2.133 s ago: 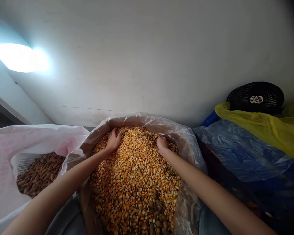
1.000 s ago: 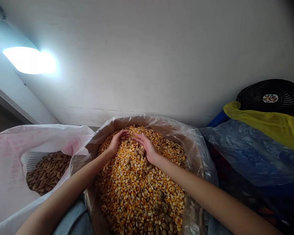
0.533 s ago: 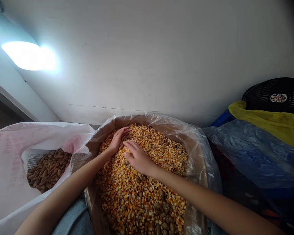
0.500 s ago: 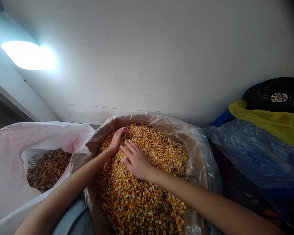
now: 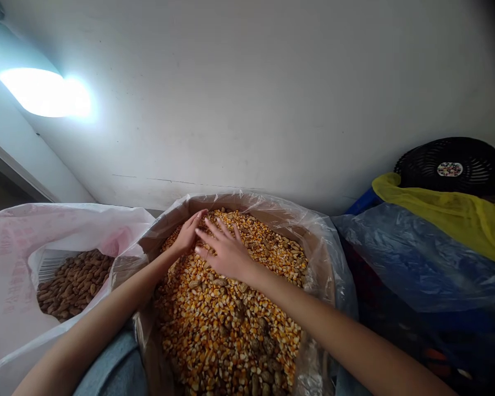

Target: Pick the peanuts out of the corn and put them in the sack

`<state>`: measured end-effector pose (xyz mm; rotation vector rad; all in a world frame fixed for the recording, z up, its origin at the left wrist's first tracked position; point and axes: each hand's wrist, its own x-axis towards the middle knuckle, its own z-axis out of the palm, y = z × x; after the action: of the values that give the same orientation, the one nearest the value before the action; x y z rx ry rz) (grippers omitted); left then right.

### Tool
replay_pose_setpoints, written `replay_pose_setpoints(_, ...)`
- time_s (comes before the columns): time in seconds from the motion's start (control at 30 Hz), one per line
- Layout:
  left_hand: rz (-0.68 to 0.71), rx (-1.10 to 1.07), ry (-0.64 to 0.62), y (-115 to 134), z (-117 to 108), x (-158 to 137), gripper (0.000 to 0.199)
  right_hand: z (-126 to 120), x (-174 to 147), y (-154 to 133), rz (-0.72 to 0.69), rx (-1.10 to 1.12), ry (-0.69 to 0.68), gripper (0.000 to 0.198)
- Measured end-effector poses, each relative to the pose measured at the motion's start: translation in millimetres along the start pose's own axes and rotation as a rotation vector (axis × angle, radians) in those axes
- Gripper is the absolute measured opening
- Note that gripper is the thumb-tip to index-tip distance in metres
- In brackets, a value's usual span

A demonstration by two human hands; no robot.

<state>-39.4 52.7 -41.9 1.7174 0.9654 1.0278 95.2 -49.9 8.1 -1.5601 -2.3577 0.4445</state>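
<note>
A plastic-lined box (image 5: 322,258) holds a mix of yellow corn kernels (image 5: 206,324) and peanuts in their shells (image 5: 268,344). Over the far left part of the corn, my left hand (image 5: 186,235) has its fingers stretched out and lightly curved. Just right of it is my right hand (image 5: 230,257), palm down and low over the kernels, with its fingers spread. The two hands lie close together. Neither shows anything held, though their palms are hidden from view.
A white bag with pink print (image 5: 8,264) on the left contains brown nut-like pieces (image 5: 76,283). To the right are clear plastic sheeting (image 5: 412,258), yellow mesh (image 5: 449,209) and a black fan (image 5: 449,165). A wall (image 5: 231,99) rises behind the box, and a lamp (image 5: 35,92) shines at upper left.
My right hand has lifted slightly and its fingers have spread wider. Peanuts now show on the corn just below it. The whole view has shifted a little.
</note>
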Motion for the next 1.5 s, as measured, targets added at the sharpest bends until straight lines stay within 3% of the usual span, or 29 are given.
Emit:
replay_pose_setpoints(0.1, 0.08, 0.175, -0.001, 8.3, -1.9, -1.0, 0.046, 0.3, 3.8, 7.6, 0.038, -0.016, 0.127, 0.055)
replay_pose_setpoints(0.27, 0.046, 0.355, -0.291, 0.3, 7.3, -2.7, 0.049, 29.7, 6.7, 24.3, 0.265, 0.1, -0.027, 0.064)
replay_pose_setpoints(0.4, 0.075, 0.329, -0.152, -1.8, 9.1, -2.0, 0.049, 35.4, 8.5, 31.1, 0.269, 0.142, 0.039, 0.063)
replay_pose_setpoints(0.53, 0.005, 0.285, -0.257, 2.1, 11.3, -6.0, 0.05, 35.2, 9.1, 38.4, 0.333, 0.217, -0.036, 0.066)
replay_pose_setpoints(0.67, 0.039, 0.283, -0.163, 3.8, 15.8, -10.5, 0.05, 33.9, 9.1, 47.8, 0.383, 0.217, 0.026, 0.067)
replay_pose_setpoints(0.8, 0.029, 0.317, -0.296, -0.3, 19.6, -11.6, 0.052, 36.2, 9.6, 53.5, 0.41, 0.199, -0.008, 0.067)
replay_pose_setpoints(0.9, 0.041, 0.289, -0.179, -4.7, 19.9, -10.0, 0.053, 36.9, 10.0, 55.6, 0.43, 0.258, 0.02, 0.067)
replay_pose_setpoints(1.0, 0.021, 0.287, -0.221, -10.0, 20.1, -8.0, 0.054, 37.4, 10.2, 57.3, 0.42, 0.257, 0.079, 0.067)
replay_pose_setpoints(1.07, -0.005, 0.282, -0.223, -12.9, 19.5, -6.5, 0.055, 38.0, 10.5, 58.6, 0.43, 0.252, 0.037, 0.068)
replay_pose_setpoints(1.2, -0.007, 0.246, -0.053, -15.4, 15.9, -4.3, 0.055, 38.4, 11.6, 60.9, 0.409, 0.282, 0.087, 0.066)
replay_pose_setpoints(1.33, -0.005, 0.308, -0.198, -14.0, 16.5, -4.9, 0.055, 39.2, 13.0, 61.7, 0.394, 0.25, 0.045, 0.069)
replay_pose_setpoints(1.43, 0.057, 0.333, -0.087, -11.5, 16.6, -5.2, 0.054, 38.1, 13.5, 63.7, 0.411, 0.269, 0.071, 0.068)
replay_pose_setpoints(1.5, 0.059, 0.328, -0.087, -10.9, 16.1, -5.9, 0.054, 37.9, 13.1, 65.2, 0.406, 0.26, 0.117, 0.066)
